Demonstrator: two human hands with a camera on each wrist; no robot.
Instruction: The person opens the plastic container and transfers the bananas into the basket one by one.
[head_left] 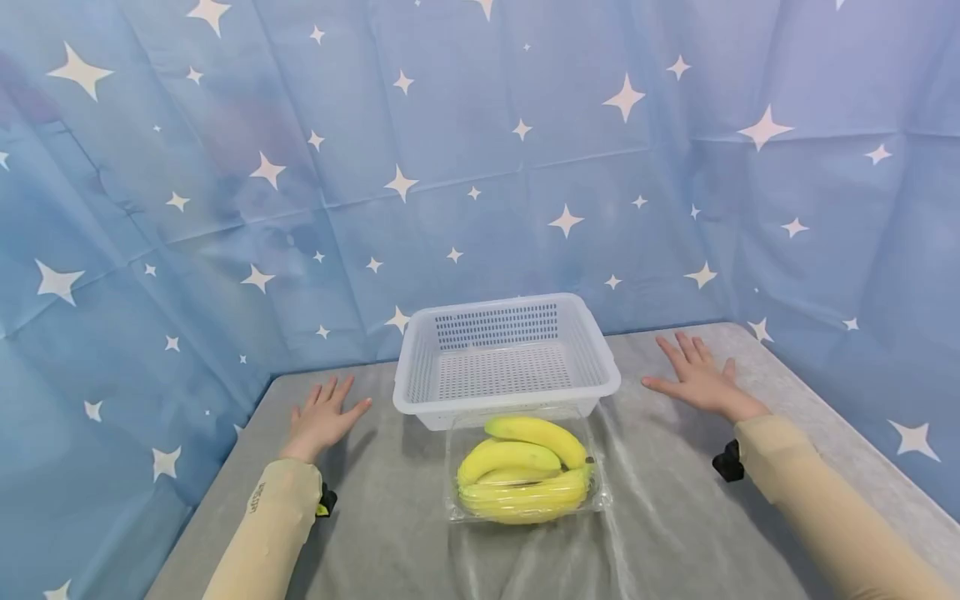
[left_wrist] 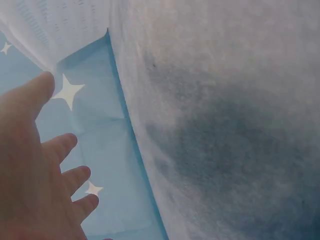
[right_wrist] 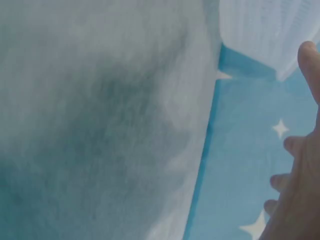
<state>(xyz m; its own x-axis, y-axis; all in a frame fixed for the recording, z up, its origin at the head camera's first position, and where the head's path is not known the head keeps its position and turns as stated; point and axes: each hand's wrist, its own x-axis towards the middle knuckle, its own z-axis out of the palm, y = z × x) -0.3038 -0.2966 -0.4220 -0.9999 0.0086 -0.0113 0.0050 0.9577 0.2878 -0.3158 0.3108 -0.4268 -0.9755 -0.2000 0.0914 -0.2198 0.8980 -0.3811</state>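
A white perforated plastic basket (head_left: 507, 358) stands in the middle of a grey table (head_left: 660, 517). Just in front of it lies a clear plastic box (head_left: 525, 471) holding several yellow bananas (head_left: 525, 475). My left hand (head_left: 324, 417) rests flat on the table to the left of the basket, fingers spread, holding nothing. My right hand (head_left: 699, 377) lies flat on the table to the right of the basket, also spread and empty. The left wrist view shows my left hand (left_wrist: 35, 170) beside the grey cloth. My right hand (right_wrist: 300, 200) appears at the edge of the right wrist view.
A blue backdrop (head_left: 480, 167) with white stars hangs behind and around the table. The basket's white wall (left_wrist: 55, 25) shows at the top of the left wrist view, and the basket (right_wrist: 265, 30) again in the right wrist view.
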